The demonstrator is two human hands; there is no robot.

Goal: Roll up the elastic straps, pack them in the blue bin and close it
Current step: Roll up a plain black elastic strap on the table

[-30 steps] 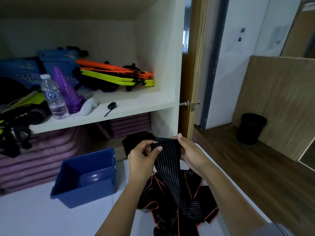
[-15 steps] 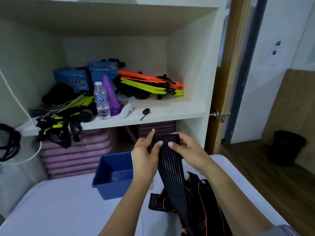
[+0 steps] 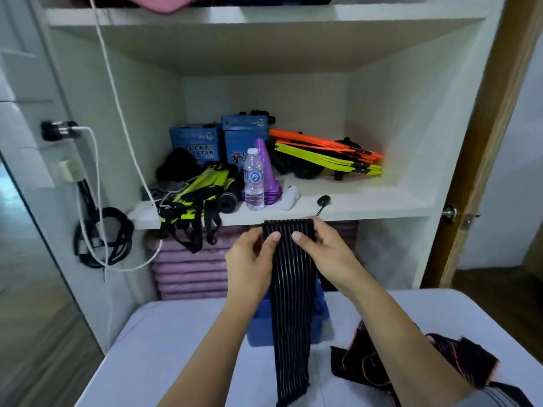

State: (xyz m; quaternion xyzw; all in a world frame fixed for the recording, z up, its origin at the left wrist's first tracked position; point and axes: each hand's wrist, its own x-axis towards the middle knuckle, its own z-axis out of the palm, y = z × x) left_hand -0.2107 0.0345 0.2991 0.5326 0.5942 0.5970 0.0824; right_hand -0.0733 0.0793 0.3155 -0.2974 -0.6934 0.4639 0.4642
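1. The left hand point(image 3: 249, 261) and right hand point(image 3: 326, 254) pinch the top end of a black elastic strap point(image 3: 289, 304), fingers closed on it.
2. The strap hangs in front of the blue bin point(image 3: 320, 312) on the white counter point(image 3: 176, 348).
3. More straps point(image 3: 382, 365) lie right of the bin.

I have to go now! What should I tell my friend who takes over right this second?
Left hand and right hand: both pinch the top end of the black striped strap, which hangs down unrolled onto the white table.
Blue bin: on the table behind the strap, mostly hidden, no lid on it.
More straps lie in a pile at the right.
Done: nothing visibly packed.
Left: roll this strap, then the others, pack them, close the bin.
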